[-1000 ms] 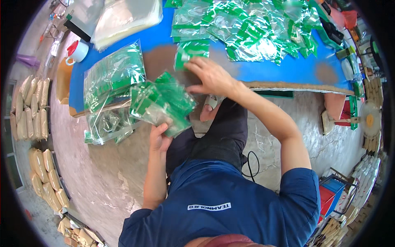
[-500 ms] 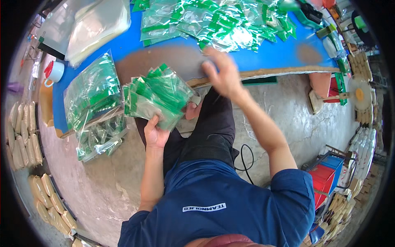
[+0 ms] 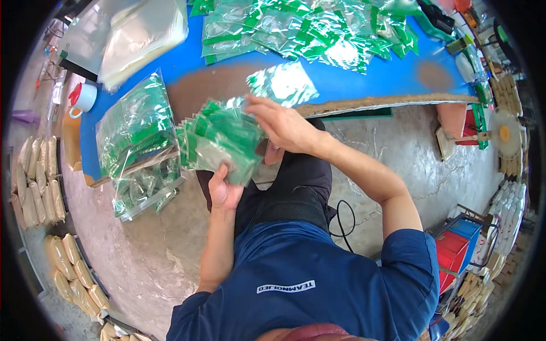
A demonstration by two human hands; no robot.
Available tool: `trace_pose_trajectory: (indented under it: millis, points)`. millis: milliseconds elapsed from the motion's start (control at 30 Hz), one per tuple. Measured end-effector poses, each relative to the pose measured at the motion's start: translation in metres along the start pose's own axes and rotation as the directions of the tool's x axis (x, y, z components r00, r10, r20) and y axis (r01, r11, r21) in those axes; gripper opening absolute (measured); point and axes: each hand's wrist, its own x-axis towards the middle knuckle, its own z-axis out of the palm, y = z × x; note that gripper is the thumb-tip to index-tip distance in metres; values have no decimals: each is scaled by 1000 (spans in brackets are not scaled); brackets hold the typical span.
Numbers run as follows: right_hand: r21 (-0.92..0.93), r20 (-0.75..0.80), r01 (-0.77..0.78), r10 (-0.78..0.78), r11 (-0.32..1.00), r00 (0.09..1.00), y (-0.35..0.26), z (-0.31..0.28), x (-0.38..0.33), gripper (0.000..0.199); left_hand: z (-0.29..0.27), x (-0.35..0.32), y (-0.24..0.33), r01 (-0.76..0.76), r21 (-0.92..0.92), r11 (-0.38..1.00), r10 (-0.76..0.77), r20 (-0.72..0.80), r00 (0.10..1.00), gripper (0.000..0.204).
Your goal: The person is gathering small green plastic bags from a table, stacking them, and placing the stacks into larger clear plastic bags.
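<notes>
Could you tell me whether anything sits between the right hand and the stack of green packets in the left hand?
Nothing visible does: the right hand already rests on top of the stack of green packets, which the left hand grips from below.

Your left hand (image 3: 223, 192) grips a fanned stack of green packets (image 3: 219, 139) from below at frame centre; your right hand (image 3: 284, 126) rests on its top edge. A single packet (image 3: 282, 83) lies just above on the blue counter (image 3: 187, 71).
</notes>
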Motion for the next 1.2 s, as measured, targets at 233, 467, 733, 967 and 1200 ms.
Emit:
trace_pose_trajectory:
  millis: [233, 467, 733, 967, 1200]
  points:
    - [-515, -87, -60, 17, 855, 996, 33, -41, -13, 36, 24, 6, -3, -33, -14, 999, 32, -85, 996, 59]
    - [-451, -64, -37, 9, 892, 998, 29, -43, 4, 33, 3, 4, -3, 64, -24, 998, -64, 17, 998, 60]
    - [-56, 204, 1, 11, 998, 979, 18, -19, 29, 34, 19, 9, -5, 47, 35, 998, -48, 22, 999, 62]
    - [32, 329, -35, 22, 999, 944, 13, -19, 45, 28, 16, 3, 4, -5, 91, 996, 7, -17, 1000, 59]
    - [-288, -328, -367, 269, 884, 906, 97, -35, 123, 45, 14, 4, 4, -32, 158, 987, 39, -39, 998, 58]
